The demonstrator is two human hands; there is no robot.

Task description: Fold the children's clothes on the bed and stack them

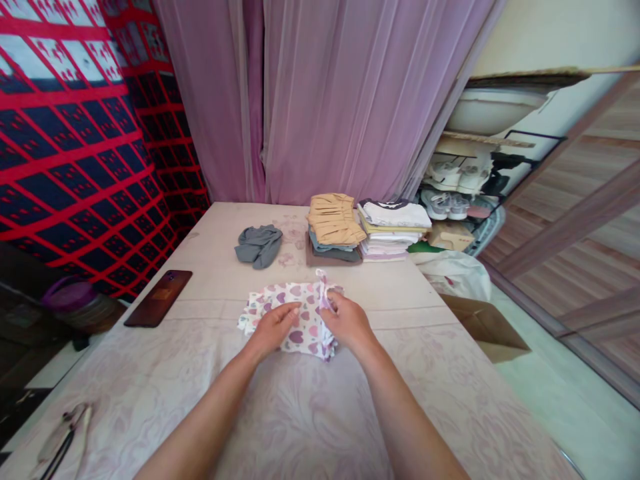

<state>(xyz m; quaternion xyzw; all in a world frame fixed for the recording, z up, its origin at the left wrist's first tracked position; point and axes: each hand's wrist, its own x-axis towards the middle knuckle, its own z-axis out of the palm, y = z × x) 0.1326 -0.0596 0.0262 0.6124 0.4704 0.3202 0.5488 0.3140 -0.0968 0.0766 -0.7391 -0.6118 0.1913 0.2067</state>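
While beside garment (295,313): phone (159,297), stacks (367,230).

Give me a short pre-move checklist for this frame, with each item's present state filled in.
1. Left hand flat on the heart-print garment: ok.
2. Right hand pinching the garment's raised edge: ok.
3. Garment lying wholly on the table: ok.
4. Grey cloth and folded stacks apart from the garment: ok.
5. Phone clear of both hands: ok.
6. Garment's folds even underneath: cannot tell.
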